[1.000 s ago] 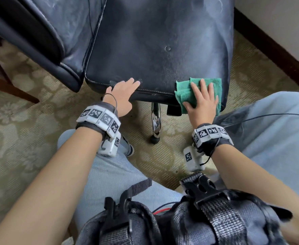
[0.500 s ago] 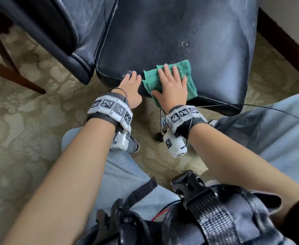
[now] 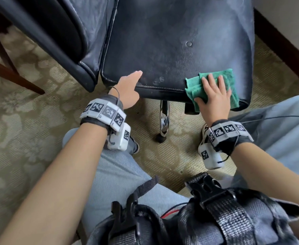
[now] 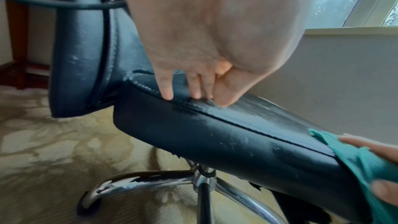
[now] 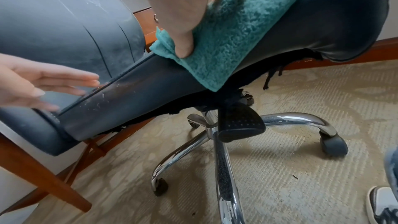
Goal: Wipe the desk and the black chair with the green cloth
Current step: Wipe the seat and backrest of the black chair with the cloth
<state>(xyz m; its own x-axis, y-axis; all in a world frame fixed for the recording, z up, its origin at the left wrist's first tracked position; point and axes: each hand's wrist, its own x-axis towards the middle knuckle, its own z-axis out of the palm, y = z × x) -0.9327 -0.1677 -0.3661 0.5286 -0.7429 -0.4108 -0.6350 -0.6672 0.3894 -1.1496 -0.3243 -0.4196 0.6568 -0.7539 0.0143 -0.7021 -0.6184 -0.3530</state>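
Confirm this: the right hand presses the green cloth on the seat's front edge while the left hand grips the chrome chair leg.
Wrong about the left hand: it rests open on the black chair seat's front edge, not on the chrome chair leg, as the head view shows. The right hand does press the green cloth there.

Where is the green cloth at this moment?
In the head view, the green cloth is draped over the front edge of the black chair seat near its right corner, under the right hand.

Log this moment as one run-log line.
phase: wiping chair seat | right hand: pressing green cloth on front edge | left hand: steadying seat
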